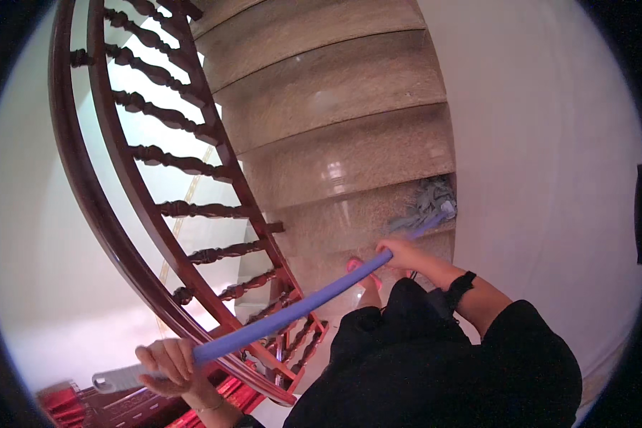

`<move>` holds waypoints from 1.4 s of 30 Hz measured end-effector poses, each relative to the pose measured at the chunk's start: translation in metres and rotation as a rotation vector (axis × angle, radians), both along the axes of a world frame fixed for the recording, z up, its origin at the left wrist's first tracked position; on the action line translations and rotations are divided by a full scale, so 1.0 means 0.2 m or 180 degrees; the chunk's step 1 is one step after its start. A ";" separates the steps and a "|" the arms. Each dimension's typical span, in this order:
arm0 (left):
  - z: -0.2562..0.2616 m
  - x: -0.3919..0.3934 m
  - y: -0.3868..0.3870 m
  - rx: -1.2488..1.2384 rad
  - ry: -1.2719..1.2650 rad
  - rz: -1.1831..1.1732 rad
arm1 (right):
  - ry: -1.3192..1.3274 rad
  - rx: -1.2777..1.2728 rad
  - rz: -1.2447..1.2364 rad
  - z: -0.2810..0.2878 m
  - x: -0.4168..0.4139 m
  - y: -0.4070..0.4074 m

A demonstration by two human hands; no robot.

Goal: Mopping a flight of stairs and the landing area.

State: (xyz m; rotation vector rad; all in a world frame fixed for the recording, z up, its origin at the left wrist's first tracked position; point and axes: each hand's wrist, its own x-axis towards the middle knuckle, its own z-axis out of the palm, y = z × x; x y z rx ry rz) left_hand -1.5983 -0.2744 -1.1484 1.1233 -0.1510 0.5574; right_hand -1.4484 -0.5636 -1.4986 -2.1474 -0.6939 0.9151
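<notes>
A mop with a blue pole (294, 313) slants across the view before me. My left hand (168, 364) wraps around the pole near its grey end grip (115, 380), which has a hanging hole. Farther down, my right hand (401, 252) grips the same pole. The grey strands of the mop head (430, 200) lie on a stone stair tread (348, 219), in the corner against the right wall. A pale connector (448, 208) joins head and pole. Part of the lower pole is hidden behind my right hand.
A dark wooden banister (80, 160) with turned balusters (192, 166) curves along the left, passing under the pole. Stone steps (331, 123) run up the view. A white wall (524, 160) borders them at right. My feet in pink footwear (356, 264) stand near the mop head.
</notes>
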 end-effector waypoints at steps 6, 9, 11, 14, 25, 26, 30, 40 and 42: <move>0.20 -0.26 0.02 0.0290 -0.0053 0.0707 | 0.0205 0.0220 0.0894 0.16 -0.06 0.22; 0.36 -0.41 0.00 0.0395 -0.0031 0.0440 | -0.0145 0.0887 0.1378 -0.04 -0.20 0.40; 0.42 -0.50 -0.07 0.0540 -0.0291 0.1331 | 0.0193 0.0705 0.1490 0.13 -0.24 0.56; 0.51 -0.60 -0.10 0.1116 -0.0067 0.0808 | 0.0303 0.1322 0.1565 0.16 -0.28 0.80; 0.45 -0.77 -0.39 0.2258 0.0646 0.0982 | -0.0466 0.2396 0.1371 -0.01 -0.48 1.47; 0.45 -0.79 -0.40 0.2196 0.0690 0.1119 | -0.0443 0.2395 0.1391 -0.01 -0.51 1.47; 0.53 -0.83 -0.43 0.2304 0.0682 0.0866 | -0.0458 0.1743 0.2125 0.02 -0.58 1.43; 0.62 -0.73 -0.51 0.2298 0.0592 0.0875 | -0.0179 0.2450 0.2491 0.01 -0.78 1.29; 0.64 -0.72 -0.52 0.2308 0.0565 0.0781 | 0.0034 0.2205 0.2744 0.05 -0.74 1.23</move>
